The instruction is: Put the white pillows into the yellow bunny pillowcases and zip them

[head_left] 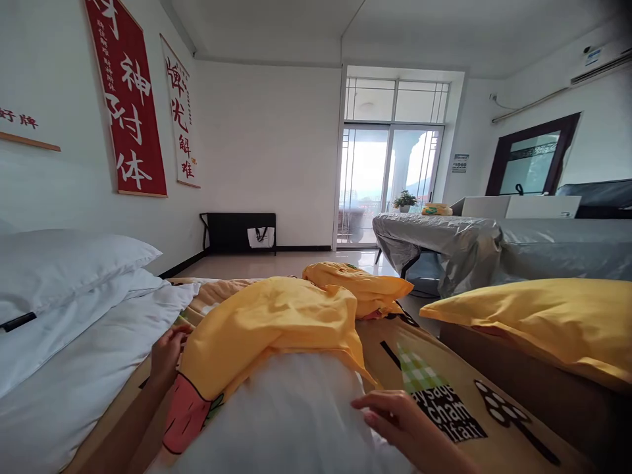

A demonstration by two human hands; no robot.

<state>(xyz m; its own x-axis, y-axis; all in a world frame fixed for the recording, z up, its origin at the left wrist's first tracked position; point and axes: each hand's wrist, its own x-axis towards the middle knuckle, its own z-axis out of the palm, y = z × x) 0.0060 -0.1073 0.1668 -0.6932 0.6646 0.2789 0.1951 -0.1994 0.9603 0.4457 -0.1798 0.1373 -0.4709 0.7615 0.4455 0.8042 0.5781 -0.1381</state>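
A white pillow (291, 408) lies in front of me, its far end inside a yellow pillowcase (271, 316) with a strawberry print on its left part. My left hand (168, 352) is at the pillowcase's left edge, fingers curled in against the cloth; the fingertips are partly hidden. My right hand (388, 411) is at the pillow's right side, its index finger stretched out toward the white surface and the other fingers loosely bent. The pillow and case rest on a tan patterned bed sheet (395, 359).
White pillows (74, 270) are stacked on the left, with a black strip on one. Another crumpled yellow pillowcase (360, 286) lies beyond. A yellow pillow (553, 316) sits on a brown surface at right. Farther back stands a plastic-covered table (439, 230).
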